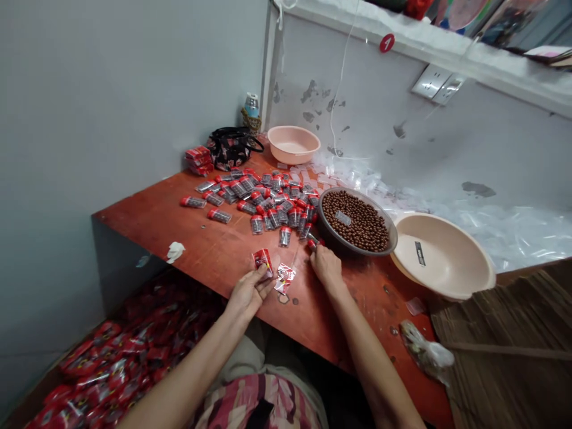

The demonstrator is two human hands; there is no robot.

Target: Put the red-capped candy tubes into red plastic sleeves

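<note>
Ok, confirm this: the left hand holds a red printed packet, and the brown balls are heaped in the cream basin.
Not quite: the head view shows the brown balls in the gray basin, not the cream basin. The left hand does hold a red printed packet.

One view going here, worn on the person's head, looking forward and down! It catches the lap (pixel 250 398) at the bottom edge, close in, then the left hand (pixel 250 291) and right hand (pixel 328 267) just beyond, near mid-view. On it runs, over the tabletop (pixel 149 207) from above, out to the back wall (pixel 375 98) at the far side. A plain wall (pixel 116 95) closes off the left, and there, top right, the shelf edge (pixel 342 19) cuts across aslant.
</note>
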